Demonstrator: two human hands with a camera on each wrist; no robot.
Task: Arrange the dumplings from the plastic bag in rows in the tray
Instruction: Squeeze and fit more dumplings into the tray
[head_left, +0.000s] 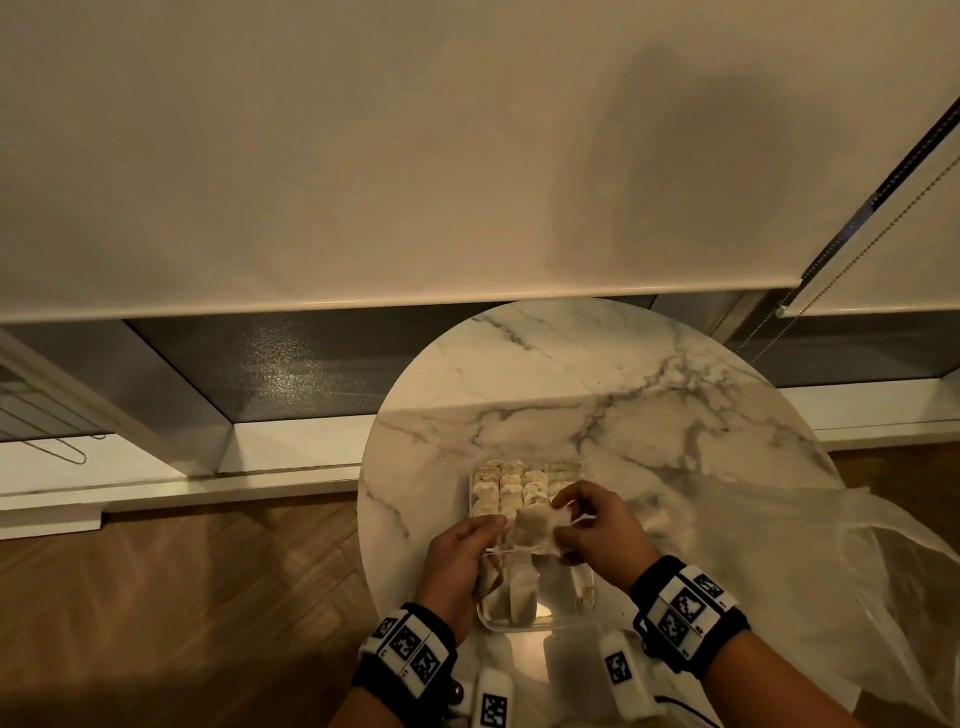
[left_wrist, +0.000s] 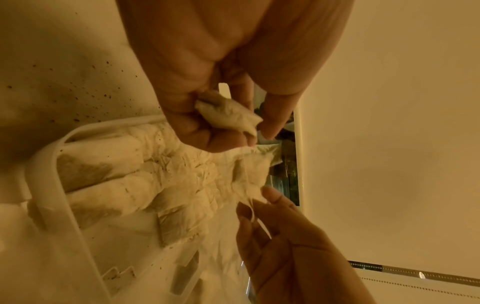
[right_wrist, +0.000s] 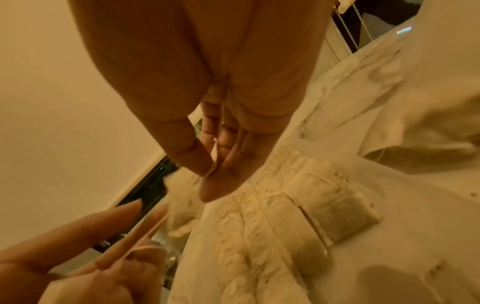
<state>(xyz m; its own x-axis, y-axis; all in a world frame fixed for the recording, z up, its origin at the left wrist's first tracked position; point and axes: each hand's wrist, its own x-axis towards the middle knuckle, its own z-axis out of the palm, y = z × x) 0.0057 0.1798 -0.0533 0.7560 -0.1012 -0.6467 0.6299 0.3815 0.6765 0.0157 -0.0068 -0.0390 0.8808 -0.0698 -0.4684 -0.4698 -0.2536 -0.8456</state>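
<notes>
Mid-arranging: both hands, left hand (head_left: 460, 548) and right hand (head_left: 597, 525), pinching one dumpling (head_left: 535, 527) above the tray (head_left: 584, 621) near the table's front edge; next, seating required beside the filled rows

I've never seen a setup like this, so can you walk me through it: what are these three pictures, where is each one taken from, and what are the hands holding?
A person works bare-handed, wearing cameras. The head view looks down on a round marble table. The other two look along each wrist. On the table sits a clear tray with dumplings in rows, and a plastic bag beside it. The left hand and right hand together pinch a pale dumpling above the tray. Thin strings stretch between the fingers.
</notes>
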